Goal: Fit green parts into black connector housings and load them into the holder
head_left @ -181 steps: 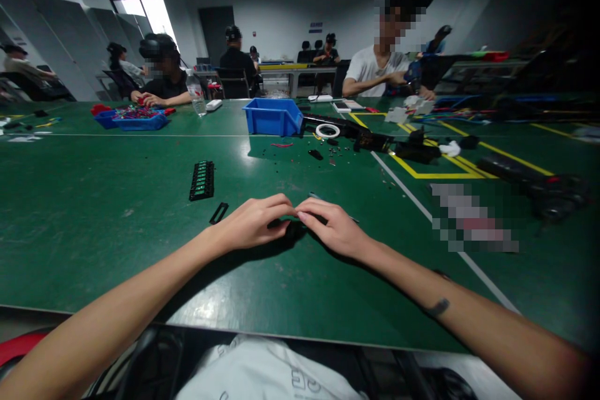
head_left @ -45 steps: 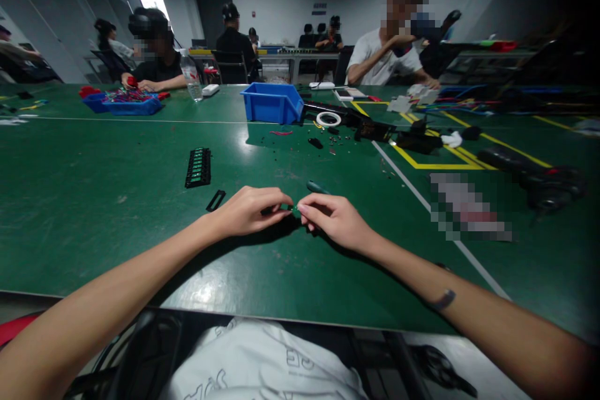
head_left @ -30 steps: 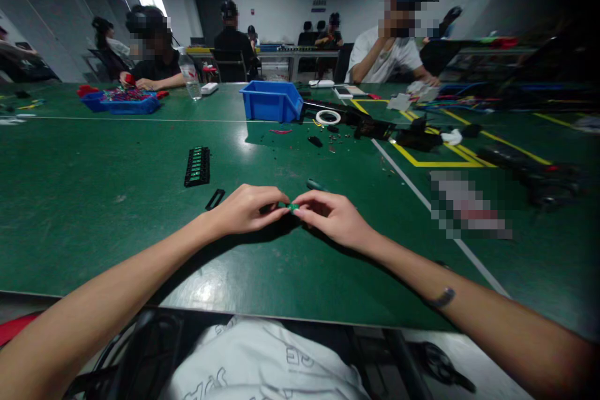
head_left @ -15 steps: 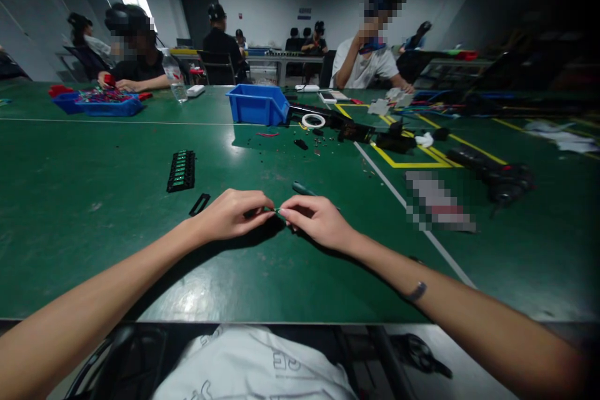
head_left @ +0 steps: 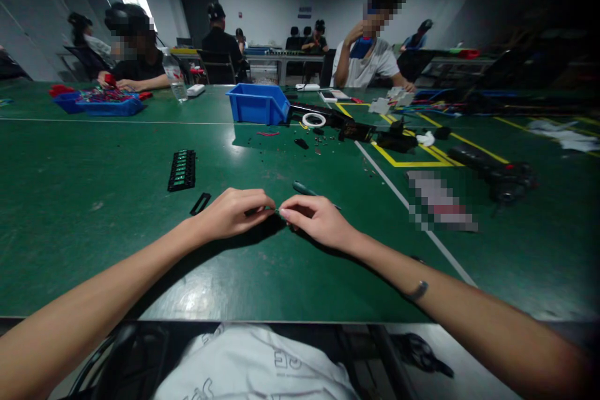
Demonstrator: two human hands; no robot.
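Observation:
Above the green table, my left hand (head_left: 237, 212) and my right hand (head_left: 316, 222) meet fingertip to fingertip, each in a pinch. Between them shows a sliver of a small greenish piece (head_left: 277, 210); its kind is too small to make out, and the fingers cover most of it. Just behind my right hand lies a dark green handled tool (head_left: 304, 188), partly hidden by that hand. A small black rectangular frame (head_left: 200, 204) rests by my left wrist. Farther left is a black slotted tray (head_left: 182, 170) with a row of green pieces.
A blue bin (head_left: 257, 105) stands beyond my hands, with a white ring (head_left: 314, 120), scraps and black parts to its right. At the far left are a blue tray of wires (head_left: 110, 105) and a bottle (head_left: 175, 78). Co-workers sit across the table.
My hands keep their pinch at almost the same spot, with only slight finger movement. The co-worker across at right has shifted the blue thing held near the head.

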